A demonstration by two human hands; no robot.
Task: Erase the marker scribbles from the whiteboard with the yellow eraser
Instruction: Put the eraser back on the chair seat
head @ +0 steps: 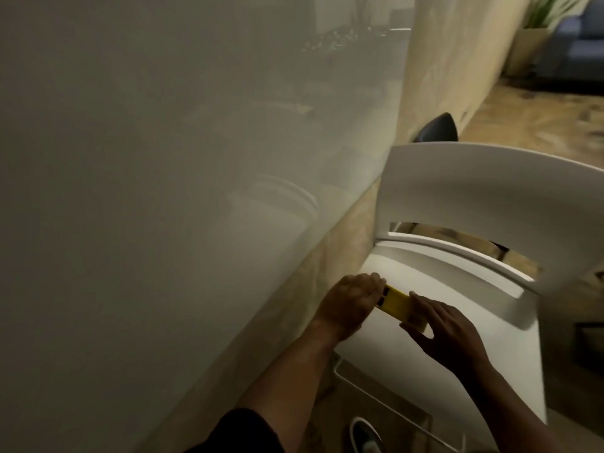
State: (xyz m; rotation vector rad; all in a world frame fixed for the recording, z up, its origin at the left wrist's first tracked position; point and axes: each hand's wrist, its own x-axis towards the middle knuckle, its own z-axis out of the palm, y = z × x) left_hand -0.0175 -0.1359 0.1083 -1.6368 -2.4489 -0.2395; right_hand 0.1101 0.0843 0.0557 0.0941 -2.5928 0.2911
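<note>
Head view looks down along a large whiteboard [163,191] that fills the left of the frame; its glossy surface shows only dim reflections, and I can make out no marker scribbles on the part in view. Just right of the whiteboard's lower edge stands a white chair [490,197], its curved backrest rising on the far side and its seat lying below the two hands.

The yellow eraser [397,305] sits over the chair seat, near the whiteboard's bottom edge, held between both hands. The left hand [351,304] is closed around the eraser's end nearer the whiteboard, knuckles up and fingers curled over it, hiding that end. The right hand [447,331] takes the end farther from the whiteboard: its fingers lie along the top and the thumb comes in from below, pinching it. Dark marks show on the eraser's upper face beside the left hand. Whether the eraser touches the seat cannot be told.

Both forearms reach in from the bottom of the frame, and a dark sleeve [242,433] covers the left upper arm. Below the chair seat, close to the whiteboard's foot, a shoe [366,436] rests on the floor. Far beyond the whiteboard's right end stand a blue sofa [581,40] and a potted plant [536,24] on a patterned floor.
</note>
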